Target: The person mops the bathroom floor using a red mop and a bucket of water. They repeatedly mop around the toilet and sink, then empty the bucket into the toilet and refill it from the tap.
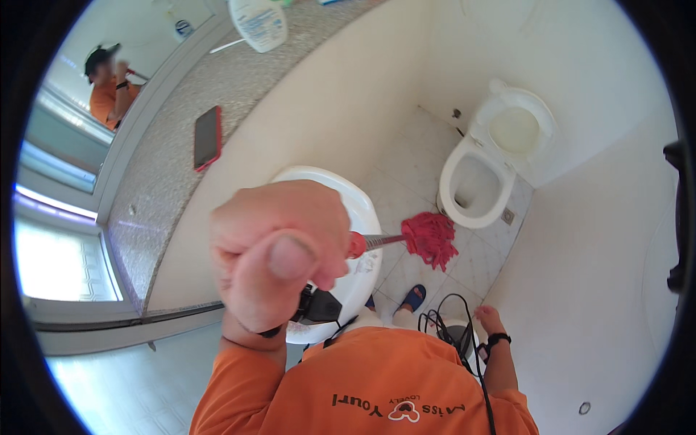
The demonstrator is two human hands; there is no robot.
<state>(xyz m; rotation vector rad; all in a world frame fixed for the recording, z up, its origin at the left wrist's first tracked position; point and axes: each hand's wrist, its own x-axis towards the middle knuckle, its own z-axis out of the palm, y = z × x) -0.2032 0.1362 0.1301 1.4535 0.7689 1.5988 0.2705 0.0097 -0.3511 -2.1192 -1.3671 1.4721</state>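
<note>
My left hand [283,239] is closed tightly round the handle of a mop, close to the camera. The mop's red and grey handle [373,243] runs down from my fist, and its red strand head [429,239] lies spread on the tiled floor, touching or almost touching the toilet base. My right hand [489,317] hangs low at my right side, fingers loosely apart, with nothing visible in it. A black cable [464,301] loops beside that hand, over a white round object [462,335] whose kind I cannot make out.
The white toilet [475,181] stands with its lid raised. Behind my left hand is a white washbasin [362,210]. A phone [208,138] and a white bottle [259,24] rest on the speckled counter [163,167]. My sandalled foot [413,297] stands on the tiles; walls close in the right side.
</note>
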